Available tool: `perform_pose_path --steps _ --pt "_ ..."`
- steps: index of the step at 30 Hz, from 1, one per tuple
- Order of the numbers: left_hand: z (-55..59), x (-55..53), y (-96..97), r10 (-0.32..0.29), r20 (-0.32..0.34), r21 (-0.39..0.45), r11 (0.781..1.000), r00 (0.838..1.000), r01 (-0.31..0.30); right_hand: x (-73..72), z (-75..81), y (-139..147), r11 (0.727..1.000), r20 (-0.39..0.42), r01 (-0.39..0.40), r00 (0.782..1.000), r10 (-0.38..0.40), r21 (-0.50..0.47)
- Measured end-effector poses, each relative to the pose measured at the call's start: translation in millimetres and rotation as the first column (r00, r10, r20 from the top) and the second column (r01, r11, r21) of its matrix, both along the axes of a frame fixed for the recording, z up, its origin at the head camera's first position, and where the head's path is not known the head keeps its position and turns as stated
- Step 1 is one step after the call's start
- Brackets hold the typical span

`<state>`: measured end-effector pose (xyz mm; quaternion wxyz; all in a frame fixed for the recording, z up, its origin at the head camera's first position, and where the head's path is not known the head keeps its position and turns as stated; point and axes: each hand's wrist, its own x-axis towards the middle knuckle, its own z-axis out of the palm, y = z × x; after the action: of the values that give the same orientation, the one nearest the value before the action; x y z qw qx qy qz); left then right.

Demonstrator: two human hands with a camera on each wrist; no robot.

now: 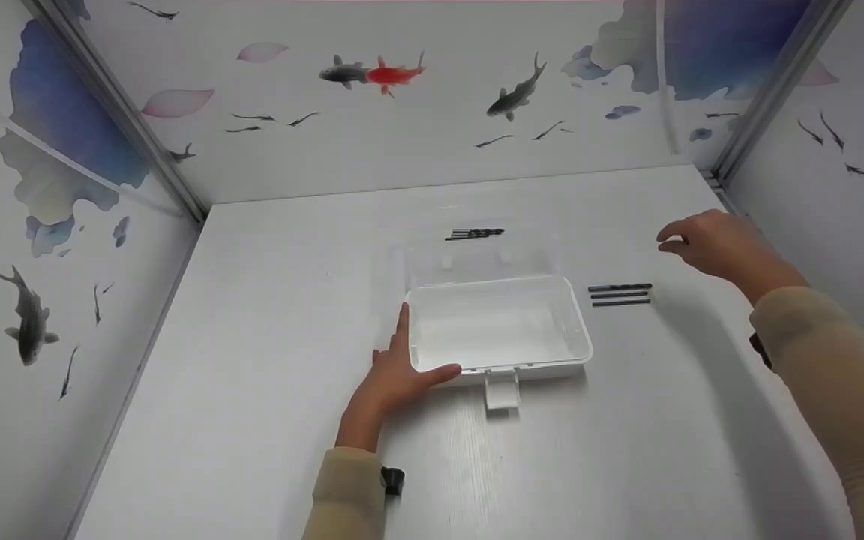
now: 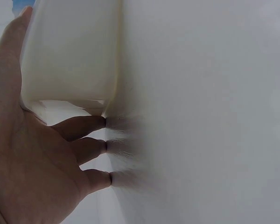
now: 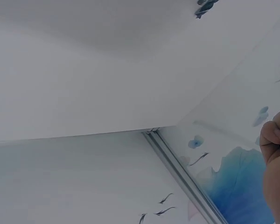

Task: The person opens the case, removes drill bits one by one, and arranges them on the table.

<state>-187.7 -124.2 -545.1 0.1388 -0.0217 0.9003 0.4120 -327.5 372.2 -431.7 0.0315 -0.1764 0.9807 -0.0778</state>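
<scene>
A white plastic box (image 1: 503, 373) stands on the table, its clear lid (image 1: 421, 262) folded back. My left hand (image 1: 394, 379) rests against its front left corner, thumb stretched along the front and fingers along the left side. In the left wrist view several fingertips (image 2: 98, 179) touch the table. Three dark drill bits (image 1: 621, 295) lie side by side right of the box. Several more drill bits (image 1: 475, 234) show at the lid; whether on or behind it, I cannot tell. Raised beyond the right-hand bits, my right hand (image 1: 724, 247) has loosely curled fingers, nothing visible in them.
The box's front latch (image 1: 502, 391) hangs down over the table (image 1: 252, 420). White walls (image 1: 432, 142) printed with fish and petals enclose the back and both sides, joined by metal corner posts (image 1: 132, 112).
</scene>
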Motion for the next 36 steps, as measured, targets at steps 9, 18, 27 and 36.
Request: perform_pose_path --steps 9,18,27,36 --pt "2.6 1.3 0.1 0.015 0.015 -0.003 1.000 1.000 -0.015 -7.7 20.2 -19 0.997 -0.025 0.009 1.000 -0.011 -0.077" --pt "2.7 1.1 1.2 0.017 0.016 -0.026 1.000 1.000 -0.017 -15.7 33.6 -62 0.976 -0.093 -0.020 0.996 0.000 -0.217" --pt "3.5 -1.2 2.7 0.014 0.019 -0.035 0.999 1.000 -0.014 -30.0 47.8 -120 0.975 -0.027 -0.030 0.999 0.025 -0.221" --pt "2.3 0.5 0.5 0.007 0.015 -0.018 1.000 1.000 -0.007 -41.5 31.1 -173 0.982 0.016 -0.084 0.996 0.088 -0.167"
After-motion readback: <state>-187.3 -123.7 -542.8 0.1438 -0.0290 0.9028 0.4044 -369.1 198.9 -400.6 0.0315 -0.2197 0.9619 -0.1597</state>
